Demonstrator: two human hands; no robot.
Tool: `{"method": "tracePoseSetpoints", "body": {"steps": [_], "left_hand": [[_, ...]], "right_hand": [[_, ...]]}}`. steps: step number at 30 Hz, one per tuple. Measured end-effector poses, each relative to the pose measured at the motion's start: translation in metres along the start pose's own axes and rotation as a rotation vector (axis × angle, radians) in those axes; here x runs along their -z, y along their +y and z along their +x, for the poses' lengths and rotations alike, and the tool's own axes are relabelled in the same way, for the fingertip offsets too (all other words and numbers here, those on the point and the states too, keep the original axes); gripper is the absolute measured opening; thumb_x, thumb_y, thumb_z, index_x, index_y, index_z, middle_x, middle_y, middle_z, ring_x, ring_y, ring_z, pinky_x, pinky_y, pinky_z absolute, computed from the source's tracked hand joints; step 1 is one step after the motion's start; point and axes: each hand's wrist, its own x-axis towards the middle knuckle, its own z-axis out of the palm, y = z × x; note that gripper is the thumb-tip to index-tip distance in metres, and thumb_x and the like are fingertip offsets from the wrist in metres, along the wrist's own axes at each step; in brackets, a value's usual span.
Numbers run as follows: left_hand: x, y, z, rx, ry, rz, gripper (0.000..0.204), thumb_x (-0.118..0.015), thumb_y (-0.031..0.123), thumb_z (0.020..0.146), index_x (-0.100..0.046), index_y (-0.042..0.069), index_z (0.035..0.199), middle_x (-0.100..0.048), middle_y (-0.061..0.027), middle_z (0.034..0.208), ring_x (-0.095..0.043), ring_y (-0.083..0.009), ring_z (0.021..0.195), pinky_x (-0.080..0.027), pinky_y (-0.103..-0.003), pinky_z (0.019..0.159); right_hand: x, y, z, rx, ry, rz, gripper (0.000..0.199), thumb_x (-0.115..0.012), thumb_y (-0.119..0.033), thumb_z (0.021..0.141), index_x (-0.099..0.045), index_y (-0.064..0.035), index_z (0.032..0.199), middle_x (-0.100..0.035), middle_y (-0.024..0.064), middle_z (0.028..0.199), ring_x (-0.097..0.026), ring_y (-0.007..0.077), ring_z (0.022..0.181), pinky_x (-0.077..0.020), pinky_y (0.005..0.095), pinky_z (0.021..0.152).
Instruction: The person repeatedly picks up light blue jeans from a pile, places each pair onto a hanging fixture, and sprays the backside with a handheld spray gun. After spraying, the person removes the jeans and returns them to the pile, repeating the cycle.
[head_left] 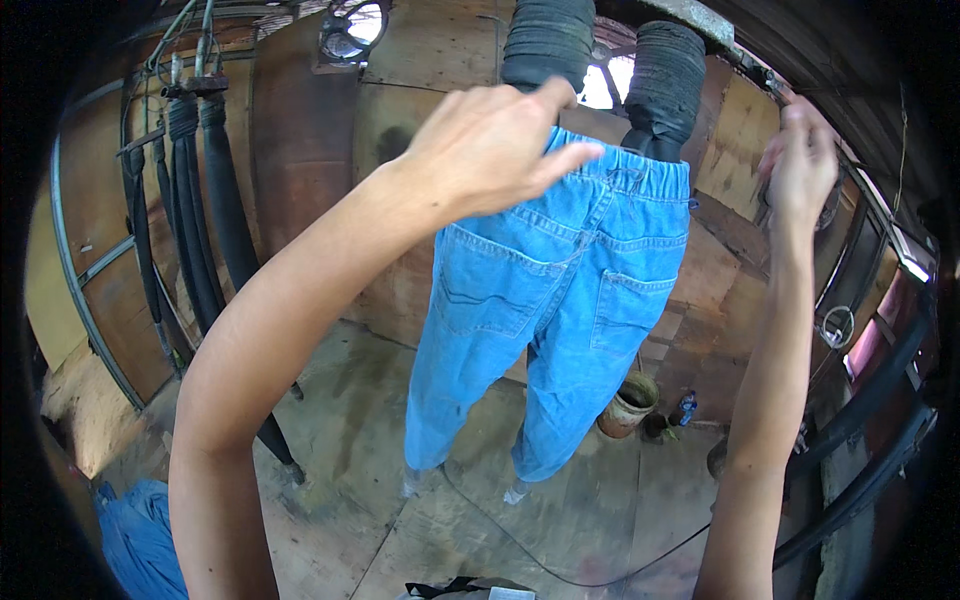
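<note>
Head view: a pair of blue jeans hangs back side out, its elastic waistband pulled over two dark ribbed tubes that come down from above; the two back pockets face the camera, and the legs drop to hems just above the concrete floor.

The left hand is raised against the waistband at its left end; the fingers are spread and lie across the top of the denim, touching it, loose rather than clenched; no cloth is pinched between them, so the hand is open on the jeans.

The right hand is lifted higher and to the right, well apart from the jeans, up by a dark frame bar at the edge of the view; its fingers are bunched together and blurred; whether they pinch anything I cannot tell.

To the left, more black tubes hang in a row from a metal rack against a plywood wall; a heap of blue cloth lies at the lower left; a stained bucket stands on the floor just right of the jeans legs, with a small bottle beside it; a thin black cable curves across the floor below the hems.
</note>
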Motion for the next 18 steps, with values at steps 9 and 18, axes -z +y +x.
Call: {"method": "tracePoseSetpoints", "body": {"steps": [9, 18], "left_hand": [[-0.001, 0.001, 0.014, -0.028, 0.087, -0.194, 0.027, -0.074, 0.032, 0.086, -0.069, 0.005, 0.083, -0.064, -0.0166, 0.065, -0.065, -0.0378, 0.066, -0.051, -0.045, 0.063], [0.008, -0.011, 0.007, 0.115, 0.214, -0.286, 0.025, -0.069, 0.028, 0.089, -0.062, 0.008, 0.102, -0.070, -0.0148, 0.078, -0.070, -0.0368, 0.074, -0.054, -0.048, 0.070]], "right_hand": [[-0.016, -0.032, 0.162, -0.239, -0.189, 0.154, 0.057, -0.066, -0.050, 0.093, -0.067, 0.0030, 0.113, -0.071, 0.0132, 0.111, -0.063, 0.0239, 0.105, -0.0475, 0.0416, 0.093], [-0.105, -0.096, -0.039, 0.364, -0.095, -0.366, 0.029, -0.054, -0.022, 0.099, -0.064, 0.0014, 0.114, -0.071, 0.0159, 0.106, -0.066, 0.0232, 0.103, -0.0490, 0.0341, 0.090]]}}
